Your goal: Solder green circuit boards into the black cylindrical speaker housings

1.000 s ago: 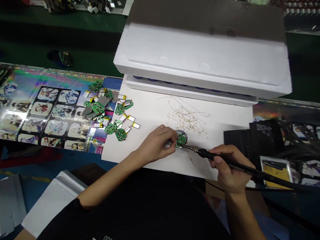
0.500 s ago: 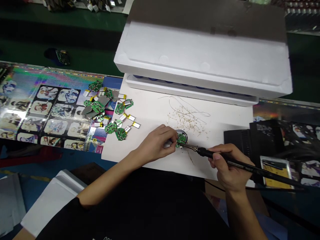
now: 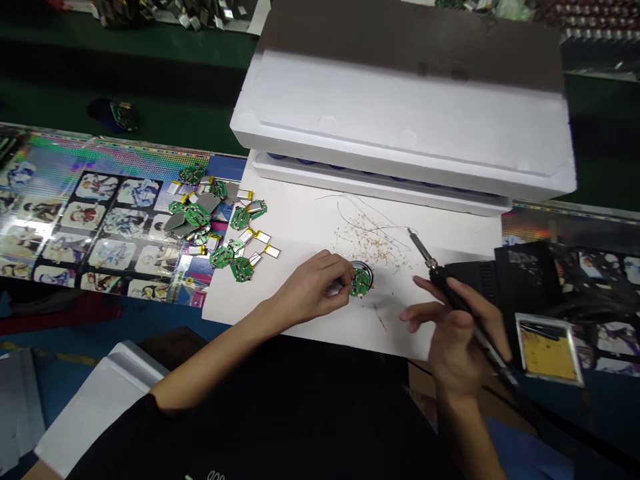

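My left hand is closed at the left edge of a round green circuit board, its fingertips pinched there. The board sits in a dark round casing on the white work surface. My right hand holds a soldering iron between thumb and fingers, with two fingers stretched out to the left. The iron's tip points up and left, apart from the board. Beyond the board lie a thin loop of solder wire and scattered light-coloured bits.
Several green circuit boards with small silver batteries are heaped at the left. A white foam box stands across the back. At the right are a black device and a tray with a yellow sponge. Printed picture sheets lie further left.
The soldering iron has lifted off the circuit board and swung up and right, its tip now pointing away. My right hand's fingers have loosened and spread. My left hand stays at the board.
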Available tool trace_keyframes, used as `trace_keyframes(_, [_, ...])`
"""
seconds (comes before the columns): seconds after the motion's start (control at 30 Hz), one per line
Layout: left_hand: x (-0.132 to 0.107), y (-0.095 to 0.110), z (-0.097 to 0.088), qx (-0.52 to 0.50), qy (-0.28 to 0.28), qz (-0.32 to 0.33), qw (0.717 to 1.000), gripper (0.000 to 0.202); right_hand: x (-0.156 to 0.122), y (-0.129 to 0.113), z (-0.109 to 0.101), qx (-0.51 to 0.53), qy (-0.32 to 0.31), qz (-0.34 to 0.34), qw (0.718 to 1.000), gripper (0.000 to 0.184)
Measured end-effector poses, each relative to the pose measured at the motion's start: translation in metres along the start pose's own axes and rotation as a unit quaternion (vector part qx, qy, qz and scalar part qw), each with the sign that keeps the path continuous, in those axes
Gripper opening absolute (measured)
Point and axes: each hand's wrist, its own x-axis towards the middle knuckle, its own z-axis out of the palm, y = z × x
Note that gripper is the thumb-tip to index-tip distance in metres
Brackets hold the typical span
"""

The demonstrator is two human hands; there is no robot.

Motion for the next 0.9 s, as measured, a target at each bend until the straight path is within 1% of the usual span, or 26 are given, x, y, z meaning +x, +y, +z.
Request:
trace_keyframes(0.07, [0.0, -0.001, 0.0, 0.003, -0.001, 0.002, 1.0, 0.009, -0.012, 0.006, 0.01, -0.026, -0.052, 0.008, 0.998, 0.024])
trace_keyframes(0.13, [0.0, -0.001, -0.001, 0.004, -0.005, 0.002, 1.0, 0.008, -0.021, 0.013, 0.019, -0.08, -0.101, -0.026, 0.991, 0.023])
trace_keyframes(0.23, [0.0, -0.002, -0.003, 0.0, -0.009, 0.002, 1.0, 0.007, -0.024, 0.021, 0.029, -0.151, -0.152, -0.096, 0.972, 0.039])
trace_keyframes(0.27, [0.0, -0.002, -0.003, -0.002, -0.008, 0.003, 1.0, 0.006, -0.024, 0.022, 0.031, -0.164, -0.156, -0.112, 0.968, 0.042])
trace_keyframes(0.33, [-0.001, -0.004, -0.003, -0.007, -0.004, 0.008, 1.0, 0.005, -0.02, 0.023, 0.032, -0.18, -0.155, -0.125, 0.963, 0.041])
trace_keyframes(0.43, [0.0, -0.006, -0.003, -0.009, 0.005, 0.017, 1.0, 0.004, -0.013, 0.022, 0.031, -0.191, -0.165, -0.12, 0.96, 0.04])
trace_keyframes(0.5, [0.001, -0.008, -0.003, 0.005, 0.002, 0.031, 1.0, 0.007, -0.008, 0.022, 0.029, -0.186, -0.176, -0.117, 0.959, 0.04])
trace_keyframes(0.6, [0.003, -0.008, -0.006, 0.052, -0.026, 0.06, 0.996, 0.015, -0.002, 0.024, 0.025, -0.173, -0.192, -0.113, 0.959, 0.039])
trace_keyframes(0.7, [0.007, -0.006, -0.012, 0.112, -0.064, 0.091, 0.987, 0.021, 0.0, 0.023, 0.023, -0.166, -0.206, -0.108, 0.958, 0.038])
trace_keyframes(0.77, [0.011, -0.005, -0.017, 0.147, -0.087, 0.111, 0.979, 0.023, -0.001, 0.02, 0.021, -0.157, -0.211, -0.097, 0.96, 0.032])
trace_keyframes(0.83, [0.015, -0.004, -0.021, 0.171, -0.104, 0.128, 0.971, 0.024, -0.003, 0.016, 0.018, -0.129, -0.19, -0.067, 0.971, 0.026])
trace_keyframes(0.9, [0.018, -0.004, -0.024, 0.186, -0.113, 0.145, 0.965, 0.023, -0.006, 0.012, 0.013, -0.075, -0.119, -0.028, 0.99, 0.032])
